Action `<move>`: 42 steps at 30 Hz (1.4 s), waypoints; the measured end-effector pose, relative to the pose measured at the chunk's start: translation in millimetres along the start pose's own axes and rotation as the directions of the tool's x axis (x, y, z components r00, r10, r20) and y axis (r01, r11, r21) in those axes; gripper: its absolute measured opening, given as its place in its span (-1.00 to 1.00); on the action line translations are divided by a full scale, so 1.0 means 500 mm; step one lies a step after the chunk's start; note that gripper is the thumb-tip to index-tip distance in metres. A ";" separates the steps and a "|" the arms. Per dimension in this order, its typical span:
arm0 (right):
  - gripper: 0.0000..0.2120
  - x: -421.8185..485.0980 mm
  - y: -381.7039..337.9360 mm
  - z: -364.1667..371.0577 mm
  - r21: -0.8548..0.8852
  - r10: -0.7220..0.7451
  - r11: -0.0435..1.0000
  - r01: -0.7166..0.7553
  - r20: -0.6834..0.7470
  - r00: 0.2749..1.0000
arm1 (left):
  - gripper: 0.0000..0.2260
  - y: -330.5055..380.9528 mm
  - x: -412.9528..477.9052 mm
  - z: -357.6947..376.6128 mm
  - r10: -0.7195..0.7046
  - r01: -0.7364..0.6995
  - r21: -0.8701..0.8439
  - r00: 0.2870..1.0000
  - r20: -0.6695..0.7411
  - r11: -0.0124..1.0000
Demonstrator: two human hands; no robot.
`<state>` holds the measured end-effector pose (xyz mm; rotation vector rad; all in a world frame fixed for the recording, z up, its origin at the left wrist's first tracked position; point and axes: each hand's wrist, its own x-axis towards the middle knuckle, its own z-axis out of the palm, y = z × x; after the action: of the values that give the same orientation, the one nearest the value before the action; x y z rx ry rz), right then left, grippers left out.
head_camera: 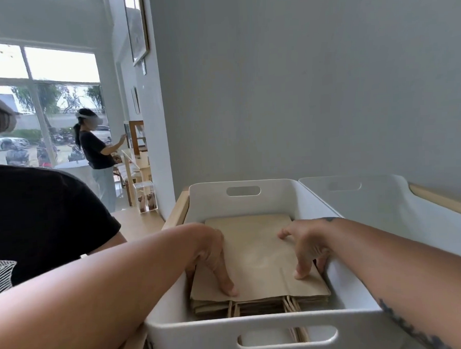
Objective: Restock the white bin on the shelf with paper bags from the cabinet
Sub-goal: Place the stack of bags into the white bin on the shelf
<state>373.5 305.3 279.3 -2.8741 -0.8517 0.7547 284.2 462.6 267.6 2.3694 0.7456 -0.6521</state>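
Observation:
A white bin (221,332) with cut-out handles stands on the wooden shelf in front of me. Inside it lies a flat stack of brown paper bags (257,255), their twisted handles pointing toward me. My left hand (213,255) reaches into the bin, fingers spread and pressing down on the left side of the top bag. On the right side my right hand (306,250) does the same, with some fingers tucked between the stack and the bin's right wall. Neither hand visibly grips a bag.
A second white bin (386,206) stands to the right against the grey wall. A person in a black shirt (39,224) is close on my left. Farther back another person (97,154) stands by a wooden table near large windows.

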 end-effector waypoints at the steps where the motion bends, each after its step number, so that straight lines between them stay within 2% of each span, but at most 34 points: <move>1: -0.17 0.003 -0.001 0.002 0.006 0.016 1.000 -0.016 0.005 1.000 | -0.10 0.000 0.000 0.000 -0.009 0.009 0.022 1.000 0.000 1.000; 8: -0.25 0.009 -0.002 0.012 -0.056 0.026 0.998 -0.027 -0.013 1.000 | -0.16 -0.003 0.010 0.000 -0.006 0.004 0.132 1.000 0.019 0.991; 12: -0.36 0.006 -0.004 0.007 -0.125 -0.007 0.992 0.007 0.001 1.000 | -0.12 -0.001 0.016 -0.007 0.051 -0.028 0.383 0.998 -0.049 0.923; 14: -0.37 0.007 -0.005 0.005 -0.139 -0.005 0.990 0.009 0.028 1.000 | -0.14 0.001 0.021 -0.012 0.071 -0.033 0.450 0.995 -0.067 0.892; 18: -0.37 0.010 -0.007 0.001 -0.169 0.006 0.986 0.003 0.052 0.999 | -0.20 -0.002 0.031 -0.016 0.085 -0.060 0.427 0.996 -0.039 0.902; 25: -0.42 0.012 -0.007 -0.002 -0.181 0.005 0.984 0.004 0.046 0.999 | -0.20 -0.002 0.032 -0.022 0.071 -0.060 0.345 0.997 -0.018 0.937; 28: -0.44 -0.005 -0.011 -0.010 -0.123 -0.023 0.992 0.016 -0.063 0.998 | -0.21 -0.004 -0.002 -0.031 0.156 -0.132 0.207 0.982 -0.106 0.969; 31: -0.46 -0.054 -0.014 -0.021 -0.120 -0.115 0.989 0.086 -0.258 0.959 | -0.27 -0.014 -0.062 -0.042 0.267 -0.267 0.034 0.927 -0.265 0.963; 34: -0.55 -0.112 -0.014 -0.057 -0.065 -0.195 0.980 0.186 -0.461 0.866 | -0.41 -0.016 -0.117 -0.069 0.315 -0.320 0.055 0.860 -0.402 0.946; 37: -0.63 -0.216 0.019 -0.060 -0.020 -0.181 0.976 0.218 -0.635 0.751 | -0.45 -0.014 -0.192 -0.063 0.378 -0.373 0.106 0.802 -0.463 0.922; 42: -0.68 -0.351 0.148 -0.026 0.048 -0.004 0.998 0.050 -0.676 0.737 | -0.68 0.047 -0.264 -0.022 0.480 -0.454 0.179 0.732 -0.484 0.873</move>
<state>288.7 151.9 354.6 -2.7186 -0.7252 -0.2901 206.1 406.3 361.9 2.6570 0.2932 0.2023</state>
